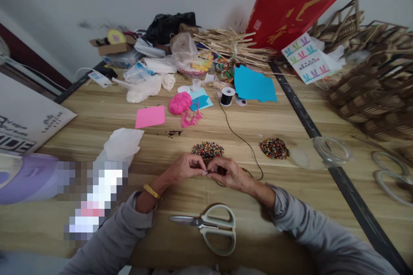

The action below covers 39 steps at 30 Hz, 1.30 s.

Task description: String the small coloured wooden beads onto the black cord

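Note:
Both hands meet over the wooden table, fingertips almost touching. My left hand [189, 166] is pinched on something too small to make out. My right hand [230, 173] is also pinched, with the black cord running beside and under it. Just behind the fingers lies a pile of multicoloured beads [208, 149]. The black cord [240, 137] curves from a spool [227, 96] at the back down to my right hand. Closer to me are scissors [209, 227] with pale handles, blades pointing left. A second bead pile [274, 148] lies to the right.
Pink yarn [180, 103], a pink sheet [150, 117] and blue sheets [253, 84] lie farther back. Woven baskets [377, 90] and clear tubing rings [334, 150] are at right. A white box [29, 111] and a purple object [32, 178] stand at left.

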Tool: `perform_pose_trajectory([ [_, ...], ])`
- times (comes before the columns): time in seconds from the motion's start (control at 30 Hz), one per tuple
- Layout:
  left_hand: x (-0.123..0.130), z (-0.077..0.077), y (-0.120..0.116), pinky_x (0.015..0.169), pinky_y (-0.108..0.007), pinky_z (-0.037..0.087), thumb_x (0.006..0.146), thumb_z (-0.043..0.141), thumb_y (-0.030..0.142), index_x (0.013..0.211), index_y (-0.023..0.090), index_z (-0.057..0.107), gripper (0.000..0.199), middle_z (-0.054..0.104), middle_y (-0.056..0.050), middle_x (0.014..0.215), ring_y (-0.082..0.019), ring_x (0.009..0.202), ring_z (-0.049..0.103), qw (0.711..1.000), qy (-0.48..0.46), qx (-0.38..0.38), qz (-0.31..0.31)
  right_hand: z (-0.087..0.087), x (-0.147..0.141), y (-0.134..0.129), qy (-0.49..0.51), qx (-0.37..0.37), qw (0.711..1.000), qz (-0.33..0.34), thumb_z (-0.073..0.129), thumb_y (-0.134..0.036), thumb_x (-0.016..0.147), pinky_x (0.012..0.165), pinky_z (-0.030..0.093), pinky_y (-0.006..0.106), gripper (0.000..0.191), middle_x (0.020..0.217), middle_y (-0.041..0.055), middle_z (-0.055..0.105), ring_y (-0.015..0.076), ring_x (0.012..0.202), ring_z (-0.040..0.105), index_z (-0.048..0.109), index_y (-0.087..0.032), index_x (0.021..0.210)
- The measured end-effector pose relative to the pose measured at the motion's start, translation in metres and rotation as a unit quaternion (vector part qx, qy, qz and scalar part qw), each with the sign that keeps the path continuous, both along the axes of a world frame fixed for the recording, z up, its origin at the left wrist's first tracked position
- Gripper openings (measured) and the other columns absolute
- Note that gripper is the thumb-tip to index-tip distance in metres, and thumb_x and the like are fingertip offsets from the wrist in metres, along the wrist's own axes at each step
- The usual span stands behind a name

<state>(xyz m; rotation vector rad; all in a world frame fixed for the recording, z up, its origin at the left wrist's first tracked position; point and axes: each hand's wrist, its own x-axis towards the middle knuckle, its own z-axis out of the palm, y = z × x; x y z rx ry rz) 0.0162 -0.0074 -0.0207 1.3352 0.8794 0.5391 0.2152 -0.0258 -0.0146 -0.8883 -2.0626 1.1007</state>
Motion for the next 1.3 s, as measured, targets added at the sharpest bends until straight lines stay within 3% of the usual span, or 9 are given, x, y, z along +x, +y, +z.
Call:
perform_pose_trajectory([
  [0.2, -0.0016, -0.0006, 0.0000, 0.058, -0.019, 0.040, 0.067, 0.070, 0.024, 0.072, 0.010, 0.066, 0.016, 0.065, -0.001, 0.065, -0.009, 0.061, 0.054, 1.000, 0.020, 0.014, -0.019, -0.0012, -0.0005, -0.0004, -0.006, 0.031, 0.999, 0.001, 0.058, -0.021, 0.082, 0.058, 0.042, 0.021, 0.008, 0.068, 0.0017, 0.057, 0.0114, 0.062, 0.052, 0.059, -0.015, 0.077],
  [0.33, -0.0021, 0.0039, 0.0005, 0.060, -0.019, 0.041, 0.070, 0.068, 0.022, 0.073, 0.010, 0.066, 0.013, 0.064, -0.001, 0.066, -0.010, 0.062, 0.054, 0.998, 0.036, 0.040, -0.037, -0.0014, 0.0030, -0.0007, -0.018, 0.052, 0.998, 0.043, 0.056, -0.019, 0.079, 0.056, 0.039, 0.020, 0.006, 0.064, -0.0004, 0.054, 0.0099, 0.058, 0.047, 0.056, -0.015, 0.075],
  [0.53, -0.0035, 0.0065, 0.0016, 0.062, -0.018, 0.042, 0.072, 0.066, 0.023, 0.072, 0.010, 0.065, 0.013, 0.064, -0.002, 0.068, -0.010, 0.064, 0.055, 0.997, 0.031, 0.053, -0.056, -0.0020, 0.0075, 0.0002, -0.027, 0.063, 0.995, 0.076, 0.052, -0.030, 0.083, 0.048, 0.028, 0.021, 0.036, 0.049, -0.0061, 0.034, 0.0074, 0.047, 0.032, 0.038, -0.018, 0.053],
  [0.8, -0.0038, 0.0009, 0.0007, 0.064, -0.019, 0.044, 0.072, 0.067, 0.024, 0.075, 0.011, 0.066, 0.014, 0.066, -0.002, 0.070, -0.010, 0.065, 0.058, 0.997, 0.030, 0.054, -0.053, -0.0006, 0.0029, -0.0010, -0.002, 0.012, 1.000, 0.021, 0.064, -0.031, 0.080, 0.055, 0.039, 0.020, 0.018, 0.068, -0.0003, 0.055, 0.0097, 0.059, 0.048, 0.055, -0.016, 0.077],
  [1.0, -0.0023, 0.0023, 0.0002, 0.060, -0.018, 0.042, 0.070, 0.067, 0.024, 0.073, 0.010, 0.066, 0.015, 0.065, -0.002, 0.068, -0.010, 0.062, 0.055, 0.997, 0.041, 0.048, -0.043, -0.0020, 0.0016, -0.0007, -0.017, 0.014, 1.000, 0.019, 0.058, -0.020, 0.082, 0.054, 0.040, 0.019, 0.007, 0.065, -0.0013, 0.054, 0.0091, 0.058, 0.048, 0.057, -0.015, 0.077],
  [1.3, -0.0012, 0.0025, -0.0003, 0.060, -0.019, 0.041, 0.069, 0.066, 0.021, 0.072, 0.011, 0.065, 0.011, 0.064, -0.001, 0.067, -0.010, 0.061, 0.055, 0.998, 0.045, 0.044, -0.028, -0.0014, 0.0009, -0.0002, -0.018, 0.021, 0.999, 0.018, 0.056, -0.020, 0.083, 0.056, 0.041, 0.020, 0.008, 0.067, 0.0006, 0.056, 0.0107, 0.061, 0.050, 0.058, -0.015, 0.077],
])
